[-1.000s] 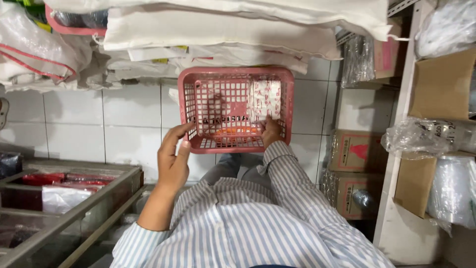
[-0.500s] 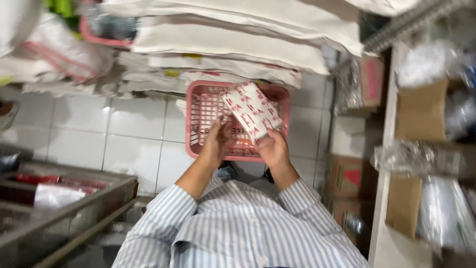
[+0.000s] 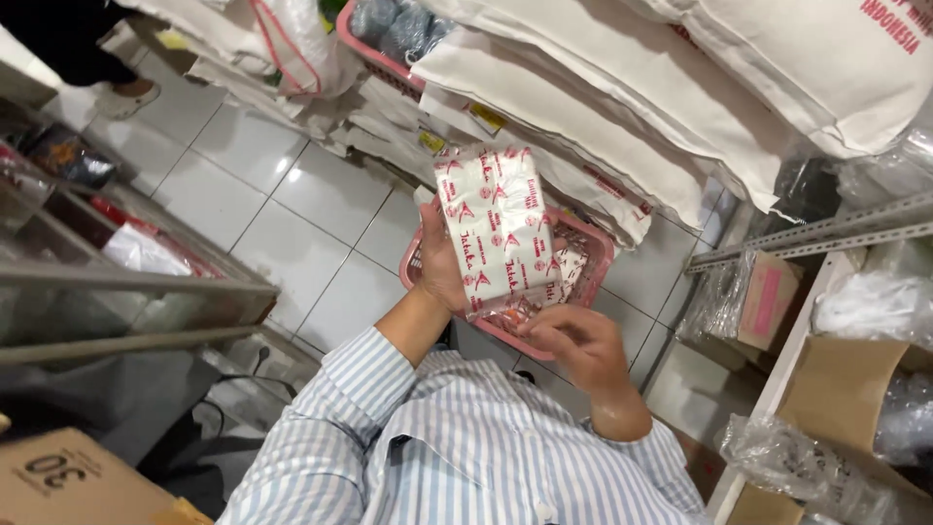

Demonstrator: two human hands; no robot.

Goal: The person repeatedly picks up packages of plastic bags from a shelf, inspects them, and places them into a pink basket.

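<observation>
while the left hand (image 3: 442, 267) grips its edge, the packet (image 3: 498, 226) stands upright over the pink basket (image 3: 595, 261): clear plastic, white contents, red printed marks. the right hand (image 3: 573, 345), fingers curled, pinches its lower corner.

Counting outward from the one pink plastic basket (image 3: 595, 255) on the tiled floor: one white packet with red print (image 3: 496, 226) is held up just in front of it, and two hands are at that packet, the left hand (image 3: 439, 261) behind its lower edge and the right hand (image 3: 573, 342) just below it. At least one more packet of the same print (image 3: 573, 267) lies inside the basket. A second pink basket (image 3: 374, 49) sits well above it among the stacked white cloth bags (image 3: 603, 107), at least four of which show. To the right of the basket stand three brown cardboard boxes (image 3: 763, 301), and one more cardboard box (image 3: 68, 481) lies far to its lower left.
</observation>
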